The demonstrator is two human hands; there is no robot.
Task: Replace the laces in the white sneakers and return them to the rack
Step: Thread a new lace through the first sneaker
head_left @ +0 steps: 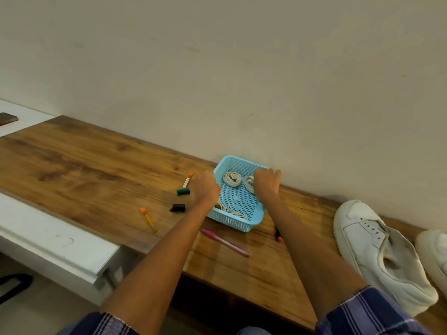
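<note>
Here, fetching laces: left hand (205,188) and right hand (266,183) each clench the blue basket (238,198) rim; sneaker (377,252) lies at 4 o'clock, unlaced. Next, pick a coiled lace (231,180).

Your left hand (205,188) hides some laces (232,210) in the basket (238,165). The second sneaker (433,252) is cut off at the right edge.

Light is soft, warm and fairly dim, with no hard glare anywhere. The wall (242,68) shows a broad, even beige wash, darker toward the upper corners. Faint, diffuse shadows lie under the forearms on the bench (84,170). The whole picture is slightly soft and smeared. Wide-angle distortion bends the bench edge and stretches the sneaker (377,252) at right.
</note>
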